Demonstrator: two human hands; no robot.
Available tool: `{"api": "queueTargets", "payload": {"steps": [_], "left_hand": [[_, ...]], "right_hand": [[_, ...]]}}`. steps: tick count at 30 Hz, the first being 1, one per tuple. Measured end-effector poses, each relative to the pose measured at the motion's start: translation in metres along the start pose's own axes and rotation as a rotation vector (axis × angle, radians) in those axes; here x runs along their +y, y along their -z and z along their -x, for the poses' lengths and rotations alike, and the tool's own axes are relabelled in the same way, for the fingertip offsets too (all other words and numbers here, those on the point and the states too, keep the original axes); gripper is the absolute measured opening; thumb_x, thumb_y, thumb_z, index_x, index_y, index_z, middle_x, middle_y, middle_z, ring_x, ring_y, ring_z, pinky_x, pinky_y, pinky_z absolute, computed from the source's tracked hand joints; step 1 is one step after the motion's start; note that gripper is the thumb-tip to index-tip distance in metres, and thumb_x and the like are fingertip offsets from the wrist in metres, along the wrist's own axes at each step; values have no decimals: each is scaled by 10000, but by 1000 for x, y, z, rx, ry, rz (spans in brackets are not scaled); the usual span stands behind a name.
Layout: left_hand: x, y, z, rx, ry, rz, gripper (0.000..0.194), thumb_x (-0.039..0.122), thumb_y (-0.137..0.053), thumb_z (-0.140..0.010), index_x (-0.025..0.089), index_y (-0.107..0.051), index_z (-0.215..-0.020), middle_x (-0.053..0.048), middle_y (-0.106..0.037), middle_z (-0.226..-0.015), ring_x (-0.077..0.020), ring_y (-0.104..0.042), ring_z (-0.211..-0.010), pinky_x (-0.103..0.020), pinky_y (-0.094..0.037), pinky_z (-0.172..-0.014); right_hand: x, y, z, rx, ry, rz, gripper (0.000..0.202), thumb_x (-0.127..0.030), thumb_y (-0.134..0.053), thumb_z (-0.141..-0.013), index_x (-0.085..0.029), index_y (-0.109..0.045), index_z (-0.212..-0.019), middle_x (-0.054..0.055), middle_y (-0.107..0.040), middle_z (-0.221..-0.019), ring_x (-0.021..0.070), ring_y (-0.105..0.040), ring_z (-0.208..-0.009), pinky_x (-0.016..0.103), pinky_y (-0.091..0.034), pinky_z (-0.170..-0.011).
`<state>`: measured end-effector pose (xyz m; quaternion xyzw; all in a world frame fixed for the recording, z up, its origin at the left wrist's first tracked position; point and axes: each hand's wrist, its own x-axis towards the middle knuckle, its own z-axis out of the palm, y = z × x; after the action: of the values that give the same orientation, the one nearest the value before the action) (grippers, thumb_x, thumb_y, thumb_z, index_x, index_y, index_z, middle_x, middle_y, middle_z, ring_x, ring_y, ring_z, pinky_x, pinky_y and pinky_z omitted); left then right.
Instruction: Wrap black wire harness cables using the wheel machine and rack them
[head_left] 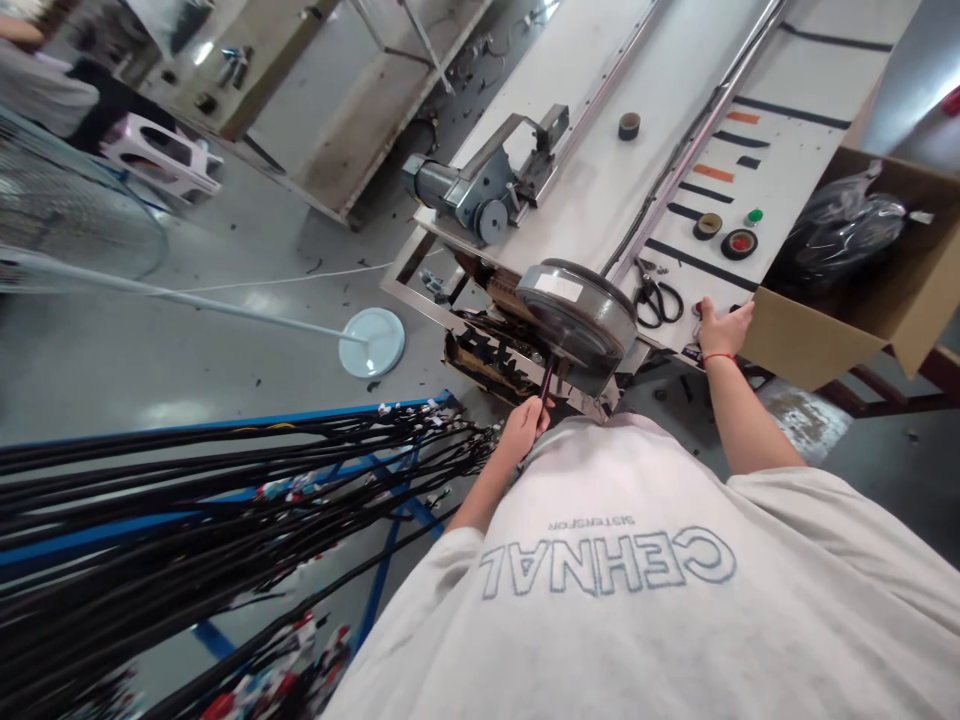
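Note:
My left hand (527, 424) is closed around a thin dark cable (547, 384) just below the round grey machine (577, 310) at the end of the white workbench (675, 60). My right hand (724, 330) rests at the bench's near right edge, thumb and fingers apart, by a small red and dark object (698, 309) that its thumb touches or nearly touches. Black-handled scissors (660, 303) lie left of that hand. Behind it are a tape roll with a red centre (739, 244), another tape roll (707, 226) and a green piece (754, 215).
An open cardboard box (810, 345) with black plastic inside stands right of the bench. Bundles of black cables (225, 500) hang on a blue rack at the left. A motor unit (487, 190) sits on the bench. Farther left are a fan stand base (372, 343) and a seated person.

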<state>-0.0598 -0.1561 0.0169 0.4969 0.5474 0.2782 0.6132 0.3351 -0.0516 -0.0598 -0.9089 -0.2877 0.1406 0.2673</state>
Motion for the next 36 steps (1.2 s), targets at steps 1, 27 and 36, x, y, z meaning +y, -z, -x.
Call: {"api": "queueTargets", "payload": {"steps": [1,27,36], "left_hand": [[1,-1,-7,-24,24,67,570,704,-502,-851,143,-589,-902,41,-462,-554,-78,-366,-459,-213,-297,-461],[-8,-7,-53,-183,167,480,471,612,-548,-875,146,-587,-822,43,-425,-534,-100,-436,-488,-232,-396,-525],[-16,7,-42,5,4,52,598,755,-476,-829,164,-556,-784,53,-386,-516,-107,-367,-502,-250,-334,-541]], "right_hand": [[1,0,0,5,4,-1,985,-710,-486,-833,1,-250,-1473,336,-365,-1422,404,-392,-1338,551,-330,-1089],[-8,8,4,-25,-42,12,981,-636,-536,-832,30,-214,-1477,342,-340,-1445,395,-362,-1369,530,-306,-1116],[-5,5,3,-1,-33,-5,974,-669,-520,-832,6,-243,-1478,328,-356,-1448,383,-343,-1388,528,-310,-1119]]}}
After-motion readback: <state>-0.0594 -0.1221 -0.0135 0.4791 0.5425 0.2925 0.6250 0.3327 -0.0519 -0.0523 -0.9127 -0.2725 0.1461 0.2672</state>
